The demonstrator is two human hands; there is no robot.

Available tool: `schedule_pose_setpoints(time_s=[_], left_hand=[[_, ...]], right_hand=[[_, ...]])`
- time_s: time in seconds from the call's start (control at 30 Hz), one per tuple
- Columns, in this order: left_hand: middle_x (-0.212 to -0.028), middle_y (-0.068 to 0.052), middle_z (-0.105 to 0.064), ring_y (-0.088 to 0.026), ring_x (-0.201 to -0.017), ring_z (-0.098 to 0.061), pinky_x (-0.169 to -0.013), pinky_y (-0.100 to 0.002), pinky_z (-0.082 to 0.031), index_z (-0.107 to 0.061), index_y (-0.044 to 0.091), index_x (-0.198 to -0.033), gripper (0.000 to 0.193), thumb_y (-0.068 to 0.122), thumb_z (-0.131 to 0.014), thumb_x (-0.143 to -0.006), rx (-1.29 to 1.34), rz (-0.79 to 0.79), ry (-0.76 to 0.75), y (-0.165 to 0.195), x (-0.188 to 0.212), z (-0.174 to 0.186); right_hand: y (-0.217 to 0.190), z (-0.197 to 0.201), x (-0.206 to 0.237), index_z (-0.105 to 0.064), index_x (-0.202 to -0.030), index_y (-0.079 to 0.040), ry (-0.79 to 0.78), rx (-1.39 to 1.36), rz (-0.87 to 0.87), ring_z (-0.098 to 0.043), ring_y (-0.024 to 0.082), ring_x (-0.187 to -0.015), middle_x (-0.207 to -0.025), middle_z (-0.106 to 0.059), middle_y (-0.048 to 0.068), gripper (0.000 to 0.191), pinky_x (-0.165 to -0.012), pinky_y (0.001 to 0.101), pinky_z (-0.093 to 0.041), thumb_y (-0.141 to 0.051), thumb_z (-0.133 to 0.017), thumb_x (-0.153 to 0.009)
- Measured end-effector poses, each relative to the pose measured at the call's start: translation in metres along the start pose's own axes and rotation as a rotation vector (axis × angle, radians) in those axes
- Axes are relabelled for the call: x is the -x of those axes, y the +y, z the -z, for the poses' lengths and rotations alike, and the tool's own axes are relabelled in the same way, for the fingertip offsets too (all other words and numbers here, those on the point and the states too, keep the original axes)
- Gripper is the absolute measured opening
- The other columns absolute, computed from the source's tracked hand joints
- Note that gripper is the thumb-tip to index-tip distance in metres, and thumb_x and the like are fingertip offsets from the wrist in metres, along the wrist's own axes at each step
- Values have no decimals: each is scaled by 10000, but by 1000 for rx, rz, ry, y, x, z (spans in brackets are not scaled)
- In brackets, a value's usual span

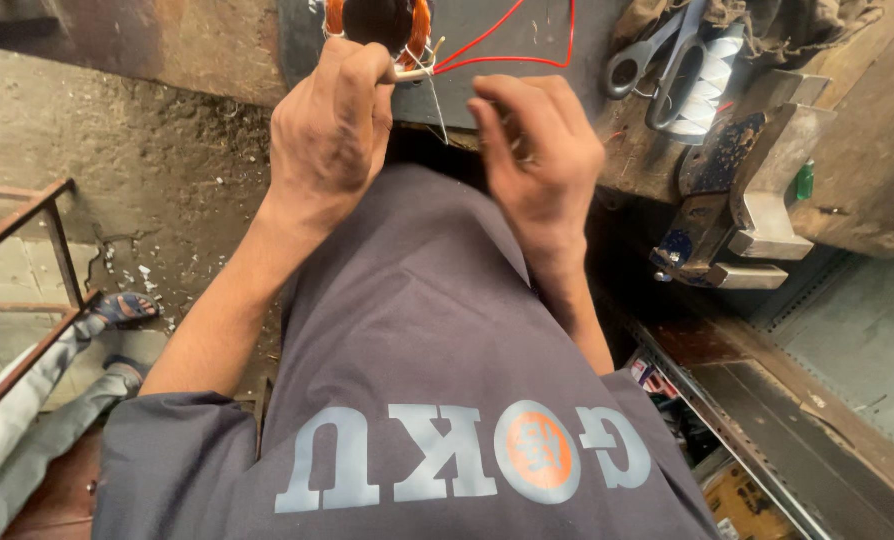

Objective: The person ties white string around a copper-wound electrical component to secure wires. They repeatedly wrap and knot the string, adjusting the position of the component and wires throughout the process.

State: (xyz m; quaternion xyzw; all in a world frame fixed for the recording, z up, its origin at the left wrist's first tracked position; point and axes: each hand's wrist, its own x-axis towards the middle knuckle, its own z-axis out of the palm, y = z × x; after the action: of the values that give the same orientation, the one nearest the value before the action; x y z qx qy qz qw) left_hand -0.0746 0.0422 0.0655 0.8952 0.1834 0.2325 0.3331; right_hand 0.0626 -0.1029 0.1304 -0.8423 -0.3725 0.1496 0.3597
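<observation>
Left hand (332, 125) pinching thin white tube (412, 72), perhaps sleeving, copper coil (417, 25)

Copper-orange coil (419, 25) with red wires (512, 45); beside the coil, grey-handled scissors (657, 60), a blue and bare-metal vise (737, 190), all on a brown bench (867, 150).

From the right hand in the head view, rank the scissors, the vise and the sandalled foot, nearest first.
From the right hand:
1. Scissors, upper right on the bench.
2. Vise, right, at the bench edge.
3. Sandalled foot, far left on the floor.
</observation>
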Motion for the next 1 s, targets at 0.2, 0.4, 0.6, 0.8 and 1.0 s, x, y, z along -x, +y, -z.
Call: schedule_pose_setpoints(time_s=[0.2, 0.4, 0.6, 0.8, 1.0], left_hand=[[-1050, -83, -553, -267, -811, -643, -699, -409, -523, -473, 71, -1193, 324, -53, -689, -985, 64, -24, -21, -9, -1, 2], [-1018, -67, -516, -243, -804, -642, -679, -394, -528, -497, 93, -1136, 286, -43, -672, -955, 14, -48, -40, -11, 2, -2], [-1014, -51, -505, -205, -828, -659, -675, -361, -555, -516, 107, -1138, 271, -33, -683, -977, -2, -45, -11, -7, 0, -5], [-1050, -59, -506, -221, -878, -672, -683, -372, -561, -541, 99, -1231, 306, 17, -703, -984, -16, -63, 15, -5, 0, -4], [-1055, -49, -522, -215, -889, -676, -701, -370, -572, -575, 115, -1269, 377, -51, -671, -945, -68, -50, -33, -3, 4, -4]], right_hand=[[-20, -47, -9, -693, -1039, -183, 107, 396, 130, -679, 191, -862, -979, -658, -46, 113, -681, 350, -539, -197, -788, -978], [-12, -43, -10, -569, -980, -105, 15, 370, 20, -656, 249, -812, -946, -603, 23, 212, -638, 396, -503, -109, -771, -915], [1, -59, 25, -526, -1002, -55, 139, 191, -2, -572, 206, -760, -933, -516, 76, 204, -640, 357, -507, 31, -664, -879], [18, -67, 18, -540, -1140, -3, 97, -435, 52, -546, 79, -707, -1076, -633, 45, 101, -587, 242, -518, 14, -574, -1047], [26, -29, 20, -572, -1151, -84, -225, -1385, -367, -532, 26, -597, -875, -667, 58, 191, -525, 151, -424, -59, -610, -966]])
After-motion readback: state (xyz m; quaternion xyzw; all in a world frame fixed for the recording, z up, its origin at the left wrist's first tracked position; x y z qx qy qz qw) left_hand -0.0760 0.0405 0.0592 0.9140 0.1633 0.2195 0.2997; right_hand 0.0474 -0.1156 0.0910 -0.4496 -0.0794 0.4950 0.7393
